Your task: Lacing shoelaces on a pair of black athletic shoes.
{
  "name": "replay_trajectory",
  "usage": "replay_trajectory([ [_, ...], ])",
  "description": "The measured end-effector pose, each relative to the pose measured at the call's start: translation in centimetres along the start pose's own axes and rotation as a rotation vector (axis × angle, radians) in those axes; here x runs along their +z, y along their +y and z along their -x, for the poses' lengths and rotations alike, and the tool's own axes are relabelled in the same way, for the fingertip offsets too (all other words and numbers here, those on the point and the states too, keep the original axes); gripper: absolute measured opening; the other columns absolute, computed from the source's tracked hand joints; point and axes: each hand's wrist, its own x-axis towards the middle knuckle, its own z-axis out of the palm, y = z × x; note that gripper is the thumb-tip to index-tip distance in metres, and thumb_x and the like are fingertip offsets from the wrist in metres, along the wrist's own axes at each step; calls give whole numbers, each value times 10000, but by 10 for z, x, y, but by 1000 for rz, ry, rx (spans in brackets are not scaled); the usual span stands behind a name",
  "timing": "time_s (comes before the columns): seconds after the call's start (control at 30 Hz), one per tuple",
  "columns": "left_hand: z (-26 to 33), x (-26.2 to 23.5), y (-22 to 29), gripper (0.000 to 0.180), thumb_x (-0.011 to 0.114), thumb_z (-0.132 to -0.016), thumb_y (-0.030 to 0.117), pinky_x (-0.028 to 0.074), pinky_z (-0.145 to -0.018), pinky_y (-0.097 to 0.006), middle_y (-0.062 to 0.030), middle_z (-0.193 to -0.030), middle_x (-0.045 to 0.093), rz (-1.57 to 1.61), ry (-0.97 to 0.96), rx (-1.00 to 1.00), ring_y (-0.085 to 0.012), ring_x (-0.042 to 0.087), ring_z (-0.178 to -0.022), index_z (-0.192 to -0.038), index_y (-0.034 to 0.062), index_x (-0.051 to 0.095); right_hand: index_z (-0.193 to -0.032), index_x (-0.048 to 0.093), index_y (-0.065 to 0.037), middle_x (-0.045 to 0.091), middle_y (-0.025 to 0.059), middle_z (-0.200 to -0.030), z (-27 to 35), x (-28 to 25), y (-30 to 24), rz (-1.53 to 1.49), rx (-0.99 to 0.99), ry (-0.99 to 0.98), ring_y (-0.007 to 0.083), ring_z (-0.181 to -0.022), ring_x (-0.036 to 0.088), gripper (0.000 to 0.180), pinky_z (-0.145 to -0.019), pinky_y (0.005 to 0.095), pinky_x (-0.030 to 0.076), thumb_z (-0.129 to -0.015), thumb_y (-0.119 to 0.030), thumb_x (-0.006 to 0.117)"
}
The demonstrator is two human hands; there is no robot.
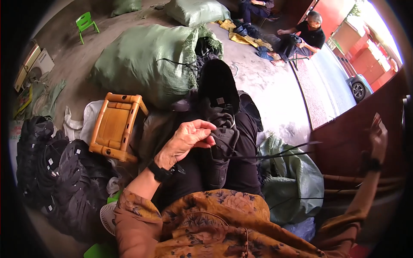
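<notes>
We look down past a brown, flower-patterned top (pixel 215 210) at a dark shoe (pixel 224 136), which lies lengthwise on black-trousered legs in the centre of the frame, its wide opening toward the top and its tongue facing us. The left hand (pixel 189 138), with a black watch (pixel 161 171) at its wrist, reaches in from the lower left; its fingers curl with thumb and forefinger drawn close together beside the shoe's tongue, but we cannot tell whether they pinch a lace. The right hand (pixel 378 137) is raised at the far right of the frame, well apart from the shoe and blurred, so we cannot tell if its fingers grip anything. Black laces (pixel 284 154) stretch from the shoe toward that side, above a pale green sack (pixel 297 182) at lower right. At left we see a bamboo stool (pixel 115 125), and beyond it, toward the edge, a heap of dark shoes (pixel 64 172) with small white labels. A bulging green sack (pixel 142 64) fills the upper middle, a green chair (pixel 87 25) stands at upper left, and a seated person (pixel 310 36) bends forward at upper right
</notes>
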Motion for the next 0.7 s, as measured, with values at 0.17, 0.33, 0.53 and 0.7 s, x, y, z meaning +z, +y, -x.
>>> replay_trajectory([
  [0.17, -10, -50, -16, 335, 586, -954, 172, 468, -605, -221, 9, -775, 574, 732, 31, 104, -91, 545, -710, -1254, 36, 524, -1170, 586, -7, 635, 19, -896, 97, -196, 39, 510, -583, 742, 58, -584, 500, 234, -544, 182, 451, -963, -54, 486],
  [0.33, 30, -147, 11, 221, 494, -992, 163, 429, -610, -234, 24, -788, 548, 870, 357, 390, -79, 501, -676, -1162, 47, 577, -1111, 610, -78, 584, -47, -753, 31, -177, 223, 504, -359, 801, 4, -538, 457, 186, -492, 167, 391, -947, -167, 604],
  [0.53, 90, -312, 10, 197, 440, -998, 172, 410, -632, -275, 20, -682, 488, 565, 926, 234, -125, 478, -603, -1068, 108, 612, -1032, 645, -29, 653, 51, -790, -30, -21, 444, 766, -81, 457, 98, -594, 583, 181, -527, 208, 458, -944, -185, 624],
  [0.7, 235, -459, -5, 136, 430, -996, 89, 340, -526, -263, 24, -636, 376, 799, 1092, 394, -121, 366, -523, -991, 41, 557, -1033, 687, -27, 701, 76, -788, -30, 65, 531, 1263, 58, 125, 112, -608, 626, 159, -555, 247, 486, -923, -108, 606],
])
